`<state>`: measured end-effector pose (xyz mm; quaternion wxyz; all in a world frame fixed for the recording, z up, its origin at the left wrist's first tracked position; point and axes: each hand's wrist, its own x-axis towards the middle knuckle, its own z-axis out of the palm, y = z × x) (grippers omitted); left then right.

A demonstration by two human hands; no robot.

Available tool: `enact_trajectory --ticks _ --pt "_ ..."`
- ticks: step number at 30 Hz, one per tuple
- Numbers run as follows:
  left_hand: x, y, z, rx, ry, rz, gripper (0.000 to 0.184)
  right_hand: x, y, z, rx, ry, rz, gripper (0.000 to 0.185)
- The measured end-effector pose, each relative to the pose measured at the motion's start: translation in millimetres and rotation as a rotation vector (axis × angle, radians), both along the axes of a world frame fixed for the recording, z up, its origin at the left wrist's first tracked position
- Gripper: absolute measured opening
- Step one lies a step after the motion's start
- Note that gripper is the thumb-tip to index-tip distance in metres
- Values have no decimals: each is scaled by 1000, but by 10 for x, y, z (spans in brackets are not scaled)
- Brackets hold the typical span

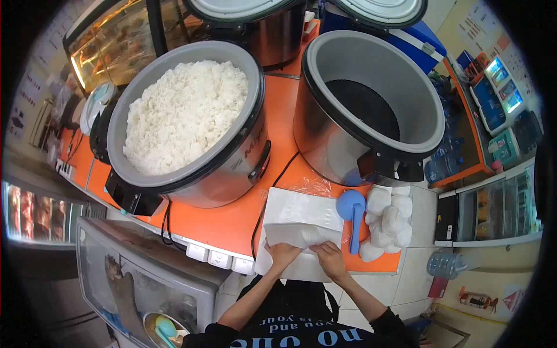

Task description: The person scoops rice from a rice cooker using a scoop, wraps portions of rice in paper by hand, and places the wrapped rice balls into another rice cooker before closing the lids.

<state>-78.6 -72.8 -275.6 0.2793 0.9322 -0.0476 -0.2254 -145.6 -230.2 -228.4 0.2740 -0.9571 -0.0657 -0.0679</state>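
Note:
My left hand (282,255) and my right hand (329,258) are both closed on the near edge of a sheet of white wrapping paper (296,234), pinching it between thumbs and fingers. The sheet is partly folded over, and whatever lies inside it is hidden. Beneath it a stack of white paper (301,203) rests on the orange table. A blue rice scoop (352,209) lies just right of the stack, its handle pointing toward me. Beside the scoop, several white paper-wrapped bundles (390,223) are piled at the table's right corner.
A large rice cooker full of white rice (185,116) stands open at the left. Another open rice cooker (371,87), with a dark bottom, is at the right. A black cord (278,177) runs between them across the orange table (281,119). White sockets (219,259) line the front edge.

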Motion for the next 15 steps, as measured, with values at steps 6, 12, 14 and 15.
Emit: enact_trajectory --ticks 6,12,14,15 --pt "254 309 547 -354 -781 -319 40 -196 34 -151 64 -103 -135 20" --pt "407 548 156 -425 -489 -622 20 -145 -155 -137 166 -74 -33 15" --pt "356 593 222 -478 -461 -621 21 -130 -276 -82 106 -74 46 16" --pt "335 612 222 -481 -487 -626 22 -102 -335 -154 101 33 29 18"
